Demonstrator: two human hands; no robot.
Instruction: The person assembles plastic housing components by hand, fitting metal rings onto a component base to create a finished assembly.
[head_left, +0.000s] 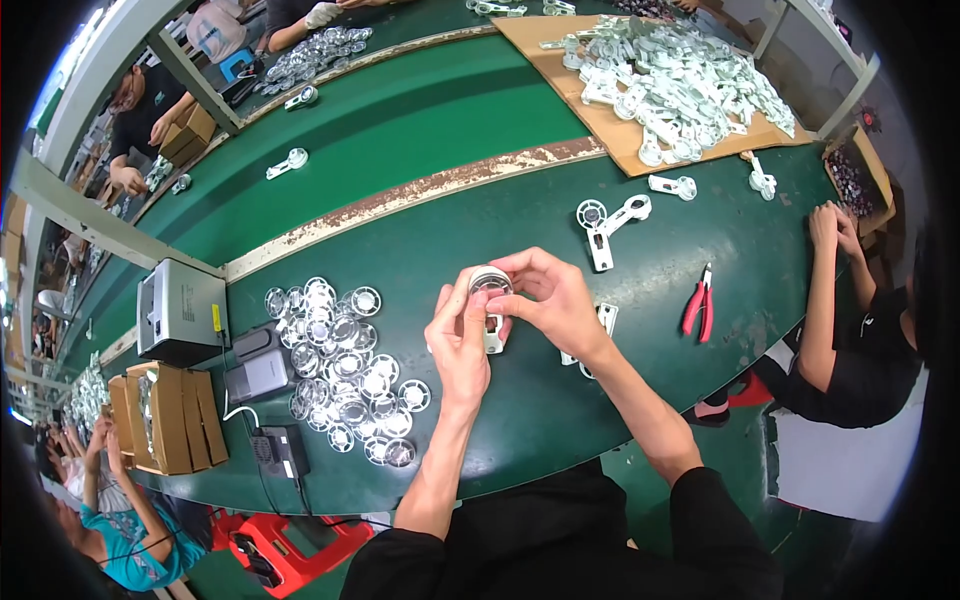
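Above the middle of the green table, my left hand [461, 345] is closed around a white plastic housing [494, 338] with a round head and a short handle. My right hand [553, 300] grips the round head from the other side, its thumb and fingers at the rim. A clear disc seems to sit in that head, though my fingers cover part of it. Left of my hands lies a heap of clear round discs [350, 370] with spoked centres. Another white housing [604, 322] is partly hidden under my right wrist. Further off lie white housings [600, 250], one with a disc against it.
Red-handled cutting pliers [697, 308] lie on the right. A large heap of white housings [680, 85] covers cardboard at the far right. Grey box-shaped devices [182, 310] and cartons [170, 420] stand left. Beyond the worn ledge runs a green conveyor [420, 120]. Co-workers sit around.
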